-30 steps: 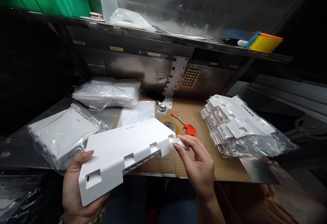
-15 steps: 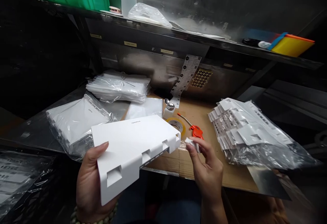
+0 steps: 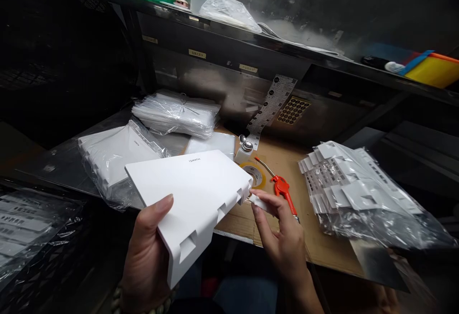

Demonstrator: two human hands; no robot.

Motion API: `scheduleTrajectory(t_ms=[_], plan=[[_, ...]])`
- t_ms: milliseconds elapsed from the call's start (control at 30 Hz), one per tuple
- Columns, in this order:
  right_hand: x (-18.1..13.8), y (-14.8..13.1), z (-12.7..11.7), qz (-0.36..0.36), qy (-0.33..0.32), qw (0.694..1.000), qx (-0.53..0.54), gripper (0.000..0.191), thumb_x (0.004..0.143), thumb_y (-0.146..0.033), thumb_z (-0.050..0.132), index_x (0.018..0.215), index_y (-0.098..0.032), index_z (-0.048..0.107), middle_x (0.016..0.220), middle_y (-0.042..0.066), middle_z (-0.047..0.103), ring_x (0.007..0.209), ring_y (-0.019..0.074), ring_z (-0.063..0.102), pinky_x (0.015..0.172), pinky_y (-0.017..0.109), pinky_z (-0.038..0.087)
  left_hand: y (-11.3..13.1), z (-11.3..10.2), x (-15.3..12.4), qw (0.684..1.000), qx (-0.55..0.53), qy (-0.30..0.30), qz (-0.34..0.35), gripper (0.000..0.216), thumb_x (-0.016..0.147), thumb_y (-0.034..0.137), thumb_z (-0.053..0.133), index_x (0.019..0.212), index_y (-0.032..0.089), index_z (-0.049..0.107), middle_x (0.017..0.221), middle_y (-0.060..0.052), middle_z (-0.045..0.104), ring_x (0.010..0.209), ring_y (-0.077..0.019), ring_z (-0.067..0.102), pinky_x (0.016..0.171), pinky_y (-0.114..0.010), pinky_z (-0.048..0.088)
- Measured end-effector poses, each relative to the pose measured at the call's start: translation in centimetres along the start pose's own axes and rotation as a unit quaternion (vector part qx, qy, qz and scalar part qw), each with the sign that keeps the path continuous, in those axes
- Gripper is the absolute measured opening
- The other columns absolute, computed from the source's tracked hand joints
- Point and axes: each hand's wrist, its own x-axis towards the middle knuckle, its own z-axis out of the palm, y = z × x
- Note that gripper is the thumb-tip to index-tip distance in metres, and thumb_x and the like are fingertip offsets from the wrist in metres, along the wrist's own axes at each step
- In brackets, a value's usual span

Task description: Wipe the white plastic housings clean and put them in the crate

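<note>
My left hand (image 3: 148,252) grips a flat white plastic cover (image 3: 195,197) from below, thumb lying on its top face, notched edge turned toward me. My right hand (image 3: 281,237) pinches a small white wad, seemingly a cloth or wipe (image 3: 258,202), and holds it against the cover's right corner. Both hands hover over the front edge of a workbench topped with brown cardboard (image 3: 287,170).
A bag of white covers (image 3: 118,156) and a pile of clear bags (image 3: 177,113) lie at the left. Bagged white parts (image 3: 353,189) sit at the right. A red air blow gun (image 3: 281,187), tape roll (image 3: 255,174) and small dispenser bottle (image 3: 244,149) are mid-bench. A shelf (image 3: 251,41) runs overhead.
My left hand has turned the cover so its notched edge swings toward me. My right hand drew back from the corner, then returned to touch it. The view has shifted left.
</note>
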Motion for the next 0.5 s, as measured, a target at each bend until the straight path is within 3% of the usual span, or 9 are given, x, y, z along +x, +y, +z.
scheduleTrajectory(t_ms=[67,200,400,500], plan=[[0.2,0.0,0.2,-0.035,0.009,0.999,-0.015,0.033,0.095,-0.011,0.063,0.124,-0.026,0.062,0.118,0.008,0.069,0.111,0.0219,0.069,0.093,0.036,0.061,-0.1,0.2,-0.2,1.0,0.002,0.001,-0.002,0.063,0.088,0.015,0.067,0.147,0.034,0.056,0.127,0.001,0.075,0.126,-0.0347,0.063,0.112,-0.043,0.052],[0.8,0.3,0.4,-0.104,0.016,0.992,-0.075,0.037,0.092,-0.007,0.067,0.123,-0.028,0.067,0.108,0.009,0.061,0.093,0.0196,0.067,0.082,0.035,0.061,-0.4,0.9,-0.4,0.999,0.038,0.033,-0.004,0.063,0.084,0.016,0.07,0.144,0.031,0.059,0.127,-0.004,0.076,0.125,-0.0377,0.065,0.108,-0.047,0.054],[1.5,1.1,-0.1,-0.208,-0.072,0.965,-0.142,0.038,0.094,-0.005,0.062,0.128,-0.023,0.065,0.108,0.011,0.066,0.095,0.0216,0.068,0.081,0.035,0.061,0.1,2.4,0.2,0.988,0.024,0.155,-0.01,0.078,0.073,-0.002,0.048,0.147,0.022,0.054,0.11,-0.008,0.08,0.112,-0.0352,0.073,0.095,-0.048,0.062],[2.1,1.5,-0.8,-0.259,-0.152,0.941,-0.158,0.036,0.096,-0.007,0.057,0.129,-0.019,0.063,0.114,0.014,0.069,0.098,0.0231,0.069,0.083,0.036,0.061,0.6,2.7,0.5,0.982,0.009,0.186,-0.038,0.078,0.075,-0.003,0.04,0.149,0.02,0.051,0.104,-0.007,0.081,0.106,-0.0327,0.075,0.09,-0.046,0.064]])
